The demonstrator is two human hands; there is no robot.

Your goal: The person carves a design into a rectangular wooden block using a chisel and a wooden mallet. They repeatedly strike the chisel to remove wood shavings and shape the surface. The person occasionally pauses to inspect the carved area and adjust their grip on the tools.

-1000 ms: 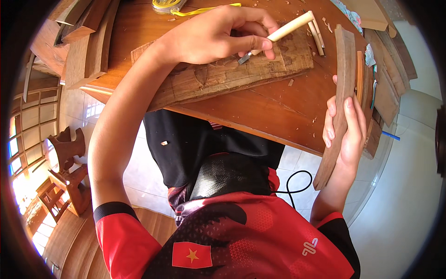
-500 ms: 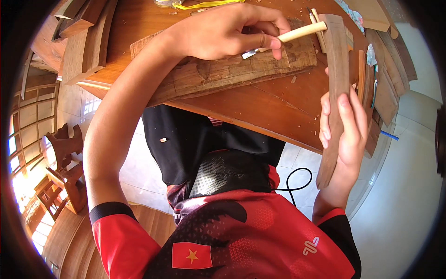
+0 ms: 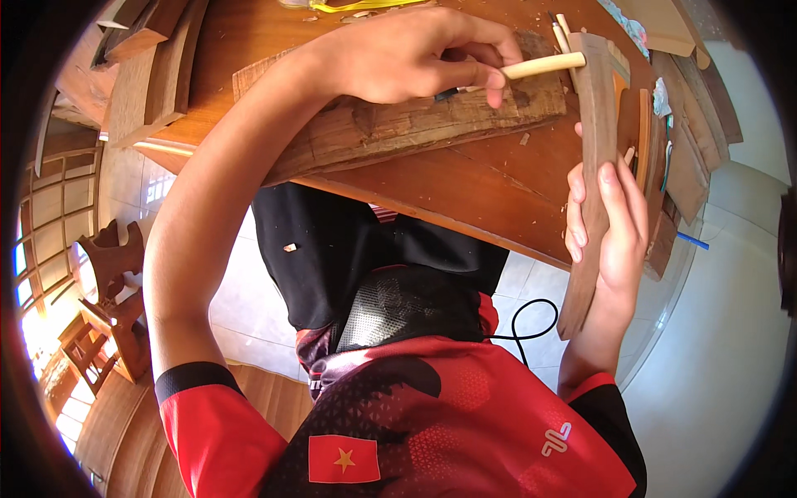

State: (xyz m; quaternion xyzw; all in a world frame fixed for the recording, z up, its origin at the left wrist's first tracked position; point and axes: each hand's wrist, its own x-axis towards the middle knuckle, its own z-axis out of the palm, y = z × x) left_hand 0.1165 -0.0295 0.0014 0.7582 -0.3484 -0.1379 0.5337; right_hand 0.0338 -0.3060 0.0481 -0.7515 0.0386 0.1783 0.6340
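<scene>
My left hand (image 3: pixel 407 58) reaches over the table and pinches a chisel by its pale round wooden handle (image 3: pixel 544 66). A small dark part of the blade (image 3: pixel 446 95) shows below my fingers; its edge is hard to make out. Under it lies a thick, rough-hewn board (image 3: pixel 390 137) with cut marks on top. My right hand (image 3: pixel 621 220) is closed around a long dark wooden bar (image 3: pixel 596 116), held upright in the picture. The far part of this bar meets the butt end of the chisel handle; whether they press together I cannot tell.
Several thin pale-handled tools (image 3: pixel 564 37) lie behind the bar on the brown table (image 3: pixel 465 195). Wood pieces are stacked at the left (image 3: pixel 158 79) and right (image 3: pixel 693 124). A yellow strap (image 3: pixel 365 7) lies at the far edge. Wood chips are scattered about.
The chisel handle has tipped flatter, its butt end lower in view, and the blade has gone from shiny to dark. The bar's near end has swung slightly left with my right hand.
</scene>
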